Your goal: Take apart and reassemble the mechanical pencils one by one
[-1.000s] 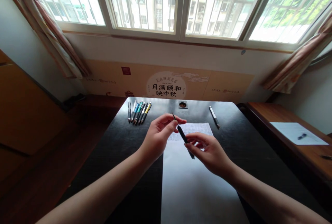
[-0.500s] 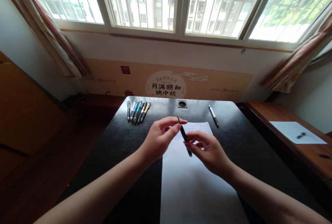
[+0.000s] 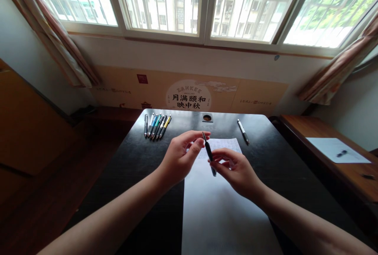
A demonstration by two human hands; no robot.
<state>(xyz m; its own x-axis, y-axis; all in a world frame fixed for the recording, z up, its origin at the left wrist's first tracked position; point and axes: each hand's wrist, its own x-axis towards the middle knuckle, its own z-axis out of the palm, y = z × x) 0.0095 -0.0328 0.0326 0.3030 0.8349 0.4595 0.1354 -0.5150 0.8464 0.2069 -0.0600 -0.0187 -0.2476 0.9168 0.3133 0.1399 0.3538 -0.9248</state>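
Above the white sheet of paper (image 3: 218,207) on the dark glossy desk (image 3: 138,160), I hold a slim black pen (image 3: 209,153) between both hands. My left hand (image 3: 180,158) pinches its upper end between thumb and forefinger; my right hand (image 3: 236,170) is closed round the lower barrel, tip pointing down. I judge the step to be fitting or twisting the pen's parts together; next, the ends want a steady, aligned turn. Farther back lie a row of coloured pens (image 3: 156,126) and a lone white pen (image 3: 243,131).
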